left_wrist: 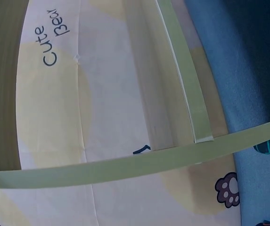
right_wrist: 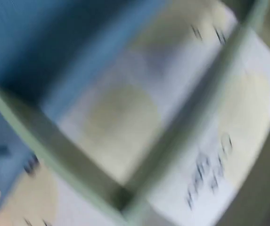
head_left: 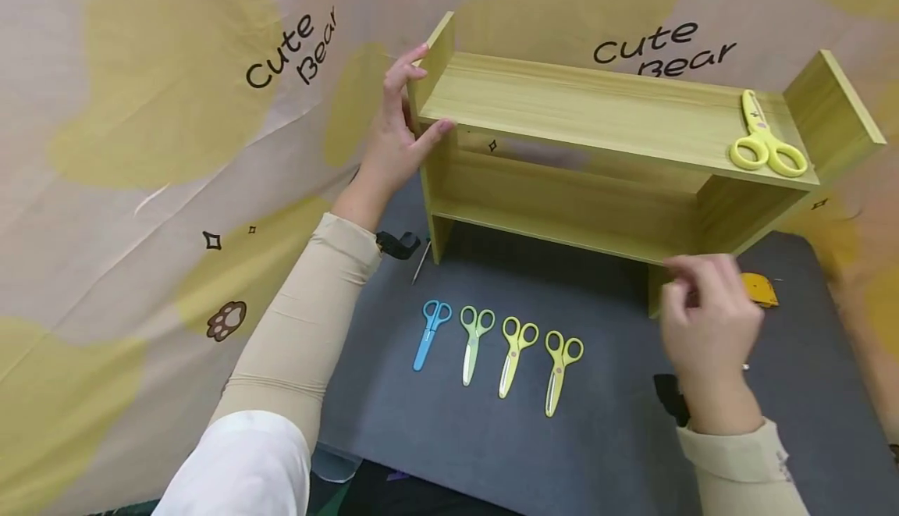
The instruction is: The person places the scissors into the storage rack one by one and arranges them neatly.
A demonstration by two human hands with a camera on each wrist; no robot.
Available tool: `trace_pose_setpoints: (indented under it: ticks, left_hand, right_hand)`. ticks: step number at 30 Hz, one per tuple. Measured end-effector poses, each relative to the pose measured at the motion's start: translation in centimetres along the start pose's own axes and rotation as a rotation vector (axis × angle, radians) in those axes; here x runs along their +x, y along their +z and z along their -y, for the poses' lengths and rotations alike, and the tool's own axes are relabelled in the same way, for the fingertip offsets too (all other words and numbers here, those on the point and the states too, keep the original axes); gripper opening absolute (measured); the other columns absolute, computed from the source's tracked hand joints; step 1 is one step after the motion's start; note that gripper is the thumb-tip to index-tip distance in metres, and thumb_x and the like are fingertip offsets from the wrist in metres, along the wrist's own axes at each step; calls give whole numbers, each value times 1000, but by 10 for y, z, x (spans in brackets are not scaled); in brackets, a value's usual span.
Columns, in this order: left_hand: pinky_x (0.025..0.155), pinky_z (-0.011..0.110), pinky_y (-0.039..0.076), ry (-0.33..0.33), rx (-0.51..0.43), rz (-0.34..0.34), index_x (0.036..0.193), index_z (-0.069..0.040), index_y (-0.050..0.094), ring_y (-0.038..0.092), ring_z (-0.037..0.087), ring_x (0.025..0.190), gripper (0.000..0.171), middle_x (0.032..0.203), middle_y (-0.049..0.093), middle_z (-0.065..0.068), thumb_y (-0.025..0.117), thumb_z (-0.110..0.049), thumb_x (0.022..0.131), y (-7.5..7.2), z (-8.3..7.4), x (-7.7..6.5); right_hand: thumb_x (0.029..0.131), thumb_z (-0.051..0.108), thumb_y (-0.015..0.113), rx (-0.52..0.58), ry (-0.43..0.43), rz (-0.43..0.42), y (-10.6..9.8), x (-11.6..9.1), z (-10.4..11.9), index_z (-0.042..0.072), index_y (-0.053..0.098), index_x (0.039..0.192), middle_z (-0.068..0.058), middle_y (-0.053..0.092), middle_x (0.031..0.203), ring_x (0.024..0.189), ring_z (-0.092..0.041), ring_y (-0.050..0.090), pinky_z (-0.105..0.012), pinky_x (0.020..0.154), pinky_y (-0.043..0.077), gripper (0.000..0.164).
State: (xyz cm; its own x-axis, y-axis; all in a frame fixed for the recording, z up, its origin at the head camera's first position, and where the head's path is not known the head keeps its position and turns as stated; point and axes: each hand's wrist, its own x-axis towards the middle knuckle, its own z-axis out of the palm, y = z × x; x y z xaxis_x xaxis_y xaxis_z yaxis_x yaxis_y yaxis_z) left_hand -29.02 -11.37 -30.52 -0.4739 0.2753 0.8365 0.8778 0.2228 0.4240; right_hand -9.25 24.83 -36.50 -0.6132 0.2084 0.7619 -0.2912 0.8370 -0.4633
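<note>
Head view: left hand (head_left: pixel 399 135) fingers grasped the two-tier yellow-green wooden shelf (head_left: pixel 576 110) on the grey worktop (head_left: pixel 618 414), likely to steady it; right hand (head_left: pixel 712 321) fingers were curled, any grasp unclear. Left wrist: shelf boards met. Right wrist: shelf blurred.

Dark grey tabletop (head_left: pixel 611 453) bearing a wooden shelf unit (head_left: pixel 562 102) and a row of scissors.
Directly on the table, in front of the shelf unit, lie blue scissors (head_left: pixel 430 334), green scissors (head_left: pixel 474 344) and two yellow pairs (head_left: pixel 517 356) (head_left: pixel 560 373); a thin rod (head_left: pixel 421 261) lies near the unit's left leg, a partly hidden yellow object (head_left: pixel 761 290) off to the right.
</note>
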Motion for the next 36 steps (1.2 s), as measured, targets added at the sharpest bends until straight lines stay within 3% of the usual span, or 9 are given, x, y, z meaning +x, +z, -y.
trace_pose_setpoints:
  ticks: [2, 4, 5, 7, 11, 19, 26, 30, 36]
  left_hand:
    - [102, 30, 41, 11, -26, -1, 137, -13, 31, 36, 16, 147, 59, 162, 30, 21, 75, -25, 99, 1, 1, 1]
    - [106, 31, 39, 23, -41, -5, 136, -12, 31, 35, 17, 148, 59, 162, 30, 22, 75, -27, 99, 0, 1, 2]
    - [106, 31, 40, 25, -48, -10, 136, -11, 32, 35, 18, 147, 59, 161, 31, 22, 75, -27, 99, -1, 2, 2]
    - [104, 31, 41, 13, -46, -27, 135, -11, 32, 38, 18, 145, 61, 161, 32, 21, 74, -36, 99, -2, 1, 1]
    - [97, 30, 43, -16, -25, -58, 134, -11, 33, 39, 17, 143, 63, 162, 34, 16, 74, -43, 97, -4, 1, -2]
    - [97, 29, 43, -39, 16, -52, 134, -13, 33, 40, 14, 142, 63, 163, 35, 8, 74, -45, 97, -2, 2, -2]
    - [99, 29, 43, -20, -3, -52, 134, -12, 33, 39, 15, 144, 65, 163, 35, 9, 73, -48, 97, 3, 2, 3]
    - [100, 29, 42, -25, -19, -60, 133, -11, 34, 39, 14, 144, 68, 162, 36, 7, 72, -53, 96, 5, 2, 1]
    - [95, 29, 44, -29, -28, -55, 133, -11, 34, 39, 15, 145, 68, 162, 36, 6, 72, -53, 96, 9, 2, 0]
  right_hand:
    - [95, 6, 60, -70, 15, 349, 12, -29, -8, 4, 77, 102, -12, 66, 88, 70, -29, 58, -35, 60, 41, 18]
    - [95, 8, 70, -136, 66, 638, 26, -55, -13, 9, 77, 109, -6, 67, 93, 73, -23, 61, -42, 59, 46, 16]
    - [94, 9, 75, -149, 95, 736, 33, -67, -14, 10, 77, 111, -5, 67, 93, 74, -22, 62, -45, 59, 47, 17]
    - [91, 13, 83, -166, 135, 849, 46, -89, -17, 7, 77, 114, -5, 65, 93, 75, -22, 62, -43, 59, 49, 25]
    - [82, 24, 92, -202, 183, 952, 61, -114, -18, 5, 75, 122, -9, 63, 101, 85, -24, 59, -44, 65, 53, 48]
    - [76, 26, 97, -217, 247, 961, 66, -123, -23, 3, 69, 133, -19, 56, 130, 113, -36, 52, -55, 80, 55, 68]
    - [74, 24, 98, -153, 382, 1070, 67, -114, -33, -5, 64, 130, -22, 52, 118, 94, -34, 61, -51, 82, 54, 71]
    - [77, 20, 96, -106, 470, 1189, 64, -103, -39, -7, 62, 121, -20, 57, 108, 87, -30, 58, -48, 81, 51, 62]
    - [89, 14, 85, -48, 411, 1330, 43, -86, -41, 0, 75, 104, -5, 63, 87, 75, -20, 54, -37, 69, 45, 22]
